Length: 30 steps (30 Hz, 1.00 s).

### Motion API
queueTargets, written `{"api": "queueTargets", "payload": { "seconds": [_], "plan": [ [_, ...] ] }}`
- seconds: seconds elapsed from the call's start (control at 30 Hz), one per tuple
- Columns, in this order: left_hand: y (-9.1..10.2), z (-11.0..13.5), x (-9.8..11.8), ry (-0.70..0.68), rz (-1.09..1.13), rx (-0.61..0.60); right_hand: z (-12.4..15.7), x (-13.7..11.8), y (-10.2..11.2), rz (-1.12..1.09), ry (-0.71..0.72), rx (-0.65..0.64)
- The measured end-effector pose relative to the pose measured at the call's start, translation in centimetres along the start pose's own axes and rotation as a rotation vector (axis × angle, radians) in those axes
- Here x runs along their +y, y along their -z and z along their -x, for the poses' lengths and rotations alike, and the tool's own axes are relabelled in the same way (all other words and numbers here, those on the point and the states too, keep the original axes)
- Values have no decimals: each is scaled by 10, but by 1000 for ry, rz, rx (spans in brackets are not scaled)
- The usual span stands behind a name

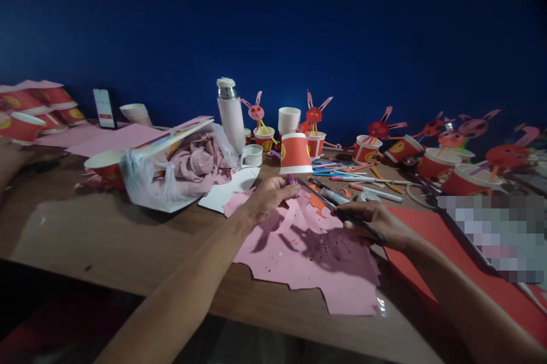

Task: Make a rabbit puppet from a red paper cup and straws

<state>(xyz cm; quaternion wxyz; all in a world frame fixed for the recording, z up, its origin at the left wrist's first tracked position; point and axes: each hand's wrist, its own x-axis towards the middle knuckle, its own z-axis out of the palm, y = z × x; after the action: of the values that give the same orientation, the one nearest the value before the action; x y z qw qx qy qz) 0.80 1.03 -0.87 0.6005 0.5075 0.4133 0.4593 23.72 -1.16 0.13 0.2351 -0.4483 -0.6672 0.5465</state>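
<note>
My left hand is closed around thin purple stems that come out below an upside-down red paper cup. Long pink paper pieces hang under the fingers. In my right hand is a pair of scissors, its blades pointing up and left toward the stems; whether the blades are apart cannot be made out. Beneath both hands lies a large pink paper sheet with jagged cut edges and dark marks.
Paper-cup figures with long ears line the back right. Markers and coloured sticks lie before them. Left stand a white thermos, a plastic bag and a propped phone. Red paper lies right.
</note>
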Motion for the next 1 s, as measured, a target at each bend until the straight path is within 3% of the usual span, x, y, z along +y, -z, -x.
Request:
{"api": "queueTargets", "payload": {
  "seconds": [0.4,0.57,0.7,1.0],
  "plan": [
    [-2,5,5,-6,-41,-14,3,0,11,7,14,-107],
    [-2,6,8,-10,-60,33,8,-3,16,14,21,-160],
    [0,3,5,-15,-50,-17,9,-5,17,12,56,-181],
    [-10,6,4,-10,67,35,-2,-7,-1,-120,318,187]
  ]
}}
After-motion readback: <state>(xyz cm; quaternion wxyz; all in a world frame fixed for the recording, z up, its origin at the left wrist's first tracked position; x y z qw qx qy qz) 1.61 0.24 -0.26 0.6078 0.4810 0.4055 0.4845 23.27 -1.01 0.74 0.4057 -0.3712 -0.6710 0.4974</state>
